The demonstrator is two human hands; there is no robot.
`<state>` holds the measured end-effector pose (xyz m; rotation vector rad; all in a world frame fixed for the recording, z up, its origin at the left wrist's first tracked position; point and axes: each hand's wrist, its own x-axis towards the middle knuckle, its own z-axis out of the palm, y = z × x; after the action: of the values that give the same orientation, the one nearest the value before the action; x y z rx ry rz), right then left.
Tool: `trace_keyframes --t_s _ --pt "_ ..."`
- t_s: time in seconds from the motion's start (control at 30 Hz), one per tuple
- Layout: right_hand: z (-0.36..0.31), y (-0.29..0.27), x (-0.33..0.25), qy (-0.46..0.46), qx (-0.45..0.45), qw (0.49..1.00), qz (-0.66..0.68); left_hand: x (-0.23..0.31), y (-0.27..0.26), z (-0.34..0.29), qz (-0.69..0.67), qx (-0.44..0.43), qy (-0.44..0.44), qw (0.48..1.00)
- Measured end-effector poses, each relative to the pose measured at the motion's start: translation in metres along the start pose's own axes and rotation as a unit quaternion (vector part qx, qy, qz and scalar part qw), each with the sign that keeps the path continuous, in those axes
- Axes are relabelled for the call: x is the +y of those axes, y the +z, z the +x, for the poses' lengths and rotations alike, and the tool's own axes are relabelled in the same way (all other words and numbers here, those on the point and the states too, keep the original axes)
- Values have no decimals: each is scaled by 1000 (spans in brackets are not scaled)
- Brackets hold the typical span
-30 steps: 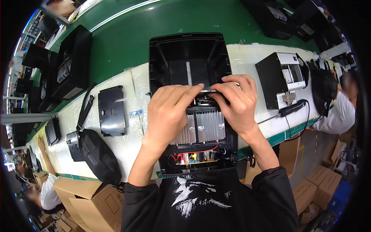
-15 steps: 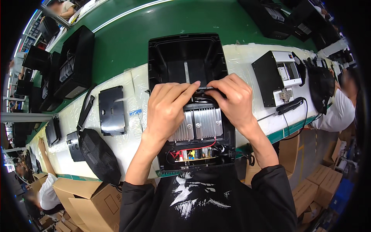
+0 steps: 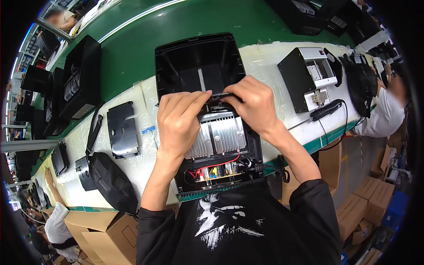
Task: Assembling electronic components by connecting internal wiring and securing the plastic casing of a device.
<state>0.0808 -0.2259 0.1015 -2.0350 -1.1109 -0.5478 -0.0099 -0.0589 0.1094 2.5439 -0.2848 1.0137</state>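
Note:
In front of me stands an open black plastic housing, its deep hollow half tilted up on the far side. The near half holds finned silver heat sinks and a circuit board with red wires. My left hand lies over the left of the joint between the halves, fingers bent and closed together, the index reaching to the middle. Opposite it, my right hand pinches at the same joint with thumb and index. Dark parts lie between the fingertips; what exactly they grip is hidden.
A flat black panel and a black mesh bag lie left on the film-covered bench. To the right are a black-and-white metal unit and a corded black tool. Open cardboard boxes stand below; co-workers sit at both sides.
The whole view has shifted a little, with the housing and both hands now farther left. Both hands stay at the joint; my right fingers have changed their bend slightly.

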Motion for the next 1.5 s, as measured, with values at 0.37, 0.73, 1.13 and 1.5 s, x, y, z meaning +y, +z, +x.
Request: trace_keyframes --t_s 0.37,0.73,1.13,1.5 --pt "-1 3 -5 72 -55 996 -9 3 3 -4 -35 -47 -88 994" --pt "-17 -27 -5 176 -31 965 191 -5 3 -10 -110 -153 -131 973" --pt "-172 -153 186 567 201 742 -296 3 -7 -5 -94 -158 -148 972" --pt "-201 -157 208 581 313 751 5 1 -29 -18 -46 9 -172 984"
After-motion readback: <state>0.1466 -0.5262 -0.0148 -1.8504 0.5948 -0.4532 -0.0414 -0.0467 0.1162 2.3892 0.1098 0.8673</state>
